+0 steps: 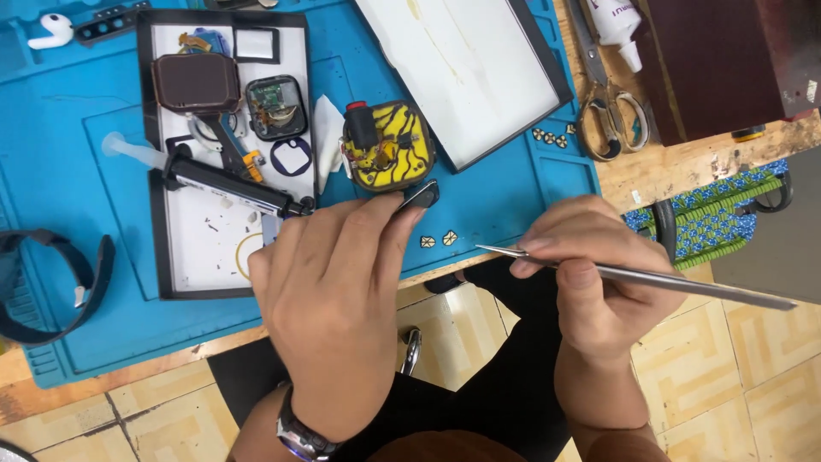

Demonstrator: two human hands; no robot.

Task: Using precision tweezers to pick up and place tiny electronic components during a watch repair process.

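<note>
My left hand (329, 287) pinches a small dark flat part (421, 195) between thumb and fingertips, just below an opened square device (387, 145) with yellow-and-black insides. My right hand (590, 269) grips long metal tweezers (650, 275); their tip points left toward the left hand, a short gap away. Both hands hover over the front edge of the blue work mat (85, 171). A dark wristwatch (299, 436) sits on my left wrist.
A white tray (184, 257) holds a brown square screen (197, 83), a small watch body (275, 107) and a black tool (227, 181). A large white panel (470, 68), scissors (607, 94), a white bottle (617, 24), a black strap (51, 287) and an earbud (51, 30) lie around.
</note>
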